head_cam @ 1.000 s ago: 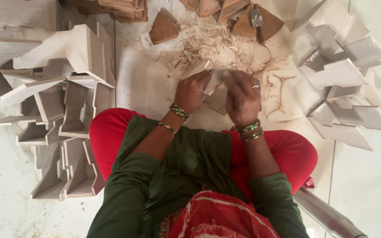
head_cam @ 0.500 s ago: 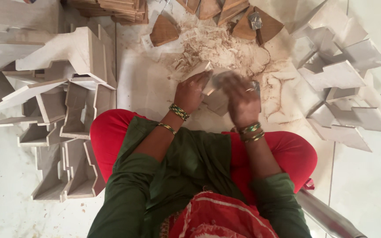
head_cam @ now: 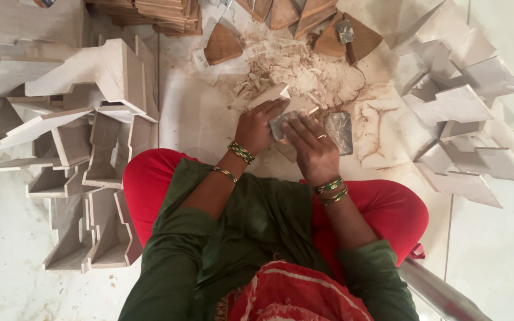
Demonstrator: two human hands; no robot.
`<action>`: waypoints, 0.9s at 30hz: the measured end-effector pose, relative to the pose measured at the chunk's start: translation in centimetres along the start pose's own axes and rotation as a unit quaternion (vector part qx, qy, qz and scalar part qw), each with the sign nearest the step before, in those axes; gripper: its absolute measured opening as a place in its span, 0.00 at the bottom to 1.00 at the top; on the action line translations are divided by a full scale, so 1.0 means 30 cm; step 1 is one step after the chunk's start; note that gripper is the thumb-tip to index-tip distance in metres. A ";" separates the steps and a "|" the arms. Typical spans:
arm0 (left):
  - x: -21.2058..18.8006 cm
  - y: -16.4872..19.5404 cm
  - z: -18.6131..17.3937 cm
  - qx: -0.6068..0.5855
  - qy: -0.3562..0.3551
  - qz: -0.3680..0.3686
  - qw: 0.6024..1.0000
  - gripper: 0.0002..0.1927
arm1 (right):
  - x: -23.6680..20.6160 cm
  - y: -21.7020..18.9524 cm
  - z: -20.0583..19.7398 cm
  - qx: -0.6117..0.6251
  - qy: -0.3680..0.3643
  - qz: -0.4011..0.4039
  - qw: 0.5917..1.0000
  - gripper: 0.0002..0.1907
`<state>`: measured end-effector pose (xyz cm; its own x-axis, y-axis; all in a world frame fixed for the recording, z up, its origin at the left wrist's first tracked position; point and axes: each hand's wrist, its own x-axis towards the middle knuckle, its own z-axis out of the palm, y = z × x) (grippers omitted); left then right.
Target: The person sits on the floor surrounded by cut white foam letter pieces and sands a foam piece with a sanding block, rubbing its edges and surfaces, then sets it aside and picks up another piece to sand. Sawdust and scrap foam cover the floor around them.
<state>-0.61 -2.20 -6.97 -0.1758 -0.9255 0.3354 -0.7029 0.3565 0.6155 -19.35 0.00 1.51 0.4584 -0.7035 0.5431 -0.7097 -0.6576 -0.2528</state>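
1. I see a pale floor [head_cam: 197, 119], with cut white boards [head_cam: 90, 77] stacked left and right and a sawdust heap [head_cam: 304, 71] far of the hands.
2. My left hand [head_cam: 257, 128] closes its grip on a pale wooden piece [head_cam: 269, 95], whose long axis slants far-right.
3. My right hand [head_cam: 312, 148] presses a grey sanding sheet [head_cam: 282, 123] against it, just near the piece.

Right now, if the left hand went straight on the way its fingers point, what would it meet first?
The left hand already grips a pale wooden piece. Straight beyond that lies the heap of shavings, probably first, though depth is unclear.
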 end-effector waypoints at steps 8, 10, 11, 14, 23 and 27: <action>0.012 0.015 -0.005 0.056 -0.011 0.033 0.998 0.29 | -0.010 0.183 0.001 -0.054 0.001 0.167 0.985 0.20; 0.010 0.018 -0.009 0.036 -0.020 0.007 0.999 0.28 | -0.018 0.203 -0.013 -0.050 0.016 0.198 0.979 0.19; 0.009 0.020 -0.011 0.039 -0.024 0.012 0.999 0.30 | -0.022 0.201 -0.017 -0.044 0.019 0.195 0.980 0.19; 0.007 0.024 -0.013 0.055 -0.032 0.013 0.998 0.35 | -0.023 0.172 -0.023 -0.013 0.030 0.199 0.979 0.19; 0.005 0.021 -0.004 0.099 0.002 0.036 0.994 0.30 | -0.016 0.140 -0.015 0.146 0.034 0.322 0.935 0.28; 0.007 0.012 -0.002 0.125 0.015 0.049 0.991 0.29 | -0.036 0.089 0.025 0.258 0.010 0.371 0.892 0.38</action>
<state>-0.87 -2.26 -6.64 -0.2338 -0.8825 0.4080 -0.8329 0.3983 0.3843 -21.33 -1.19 -0.35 -0.0496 -0.9951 0.0859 -0.4707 -0.0525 -0.8807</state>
